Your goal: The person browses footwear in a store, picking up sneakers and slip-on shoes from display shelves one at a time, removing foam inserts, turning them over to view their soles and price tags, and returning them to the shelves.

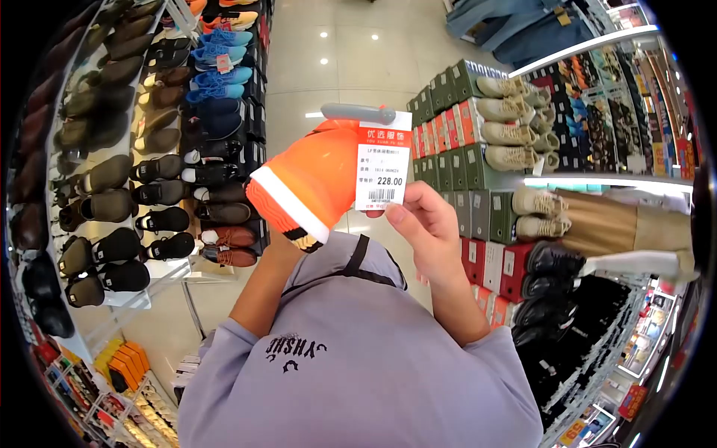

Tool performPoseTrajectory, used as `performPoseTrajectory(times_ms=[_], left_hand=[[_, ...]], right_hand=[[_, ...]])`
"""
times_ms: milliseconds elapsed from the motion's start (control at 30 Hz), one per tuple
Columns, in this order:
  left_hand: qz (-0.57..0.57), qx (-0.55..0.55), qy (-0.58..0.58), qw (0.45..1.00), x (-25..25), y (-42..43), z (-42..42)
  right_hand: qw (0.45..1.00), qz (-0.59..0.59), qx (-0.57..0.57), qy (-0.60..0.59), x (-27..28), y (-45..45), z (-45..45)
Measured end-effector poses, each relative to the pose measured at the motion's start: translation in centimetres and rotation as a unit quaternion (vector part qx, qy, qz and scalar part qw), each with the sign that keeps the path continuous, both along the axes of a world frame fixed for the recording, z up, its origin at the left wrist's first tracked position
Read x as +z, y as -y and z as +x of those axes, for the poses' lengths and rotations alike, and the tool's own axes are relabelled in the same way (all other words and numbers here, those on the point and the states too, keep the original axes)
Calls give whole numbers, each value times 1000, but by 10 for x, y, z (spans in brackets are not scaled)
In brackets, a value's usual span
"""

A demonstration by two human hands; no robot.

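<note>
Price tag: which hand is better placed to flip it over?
Probably the right hand: it holds the price tag by its lower edge. The left forearm leads behind the orange shoe, which hides that hand.

From here I see reaching room over the tiled aisle (340, 78), between shoe rows (160, 193) and stacked shoeboxes (452, 170), 1 orange shoe (310, 175) obstructing the middle.

The right hand (431, 235) pinches the lower edge of a price tag (382, 160) on an orange shoe (306, 175).
</note>
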State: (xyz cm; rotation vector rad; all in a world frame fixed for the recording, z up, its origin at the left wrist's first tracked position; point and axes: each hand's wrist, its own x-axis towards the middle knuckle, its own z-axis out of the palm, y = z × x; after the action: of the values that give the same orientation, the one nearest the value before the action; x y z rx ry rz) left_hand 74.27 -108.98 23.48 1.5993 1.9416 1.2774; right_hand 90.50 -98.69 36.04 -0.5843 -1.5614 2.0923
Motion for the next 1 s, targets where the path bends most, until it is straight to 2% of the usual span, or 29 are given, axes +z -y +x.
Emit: performPoseTrajectory(times_ms=[33,67,100,167,300,367,500,533,700,767,867,1000], left_hand=[[21,12,155,988,15,-6,-12],[45,22,304,951,26,-13,-24],[52,29,302,952,31,-21,-35],[41,54,226,972,38,-34,-57],[129,49,220,966,-6,-57,-103],[56,57,329,941,-8,-61,-117],[40,82,283,955,-8,-70,-138],[51,62,358,930,0,-68,-145],[30,81,417,905,4,-85,-160],[27,95,344,934,6,-97,-169],[56,111,338,933,18,-115,-184],[41,140,319,937,12,-156,-204]], right_hand=[[1000,12,4,4,1,-9,-15],[1000,25,9,5,3,-18,-32],[999,29,18,3,5,-26,-48],[999,33,16,-2,8,-38,-78],[997,72,25,-11,7,-58,-131],[998,59,13,3,6,-62,-151],[998,45,35,-8,1,-77,-184],[999,44,32,-4,0,-80,-192],[999,16,33,0,-5,-104,-223],[999,2,43,4,-10,-119,-234],[998,2,53,18,-19,-144,-251],[997,-10,69,23,-25,-190,-274]])
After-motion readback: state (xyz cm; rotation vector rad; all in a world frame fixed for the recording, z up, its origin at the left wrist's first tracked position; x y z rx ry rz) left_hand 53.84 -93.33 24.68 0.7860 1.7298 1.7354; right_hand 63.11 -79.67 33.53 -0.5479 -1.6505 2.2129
